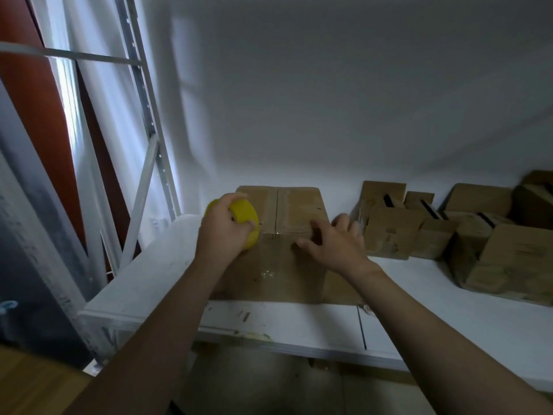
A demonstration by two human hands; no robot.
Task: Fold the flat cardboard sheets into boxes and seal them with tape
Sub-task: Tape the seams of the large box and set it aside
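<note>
Seemingly to draw tape along the box (287,274) seam, the left grip (227,227) clasps the yellow tape roll (244,213); the right grip (335,242), released, steadies the top.

The one view comes from a wide-angle camera worn on the person's head, looking forward and down along both forearms. The left hand (226,227) with its yellow tape roll (244,213) and the right hand (339,245) fall near mid-frame, close to the lens, over the cardboard box (278,274) on the white surface (143,283). The camera faces the white wall (329,85) behind the surface, which fills the upper half, with a metal rack upright (143,100) slanting in at the left, a cluster of folded boxes (449,232) at the right edge and wooden floor (30,384) in the bottom left corner.
</note>
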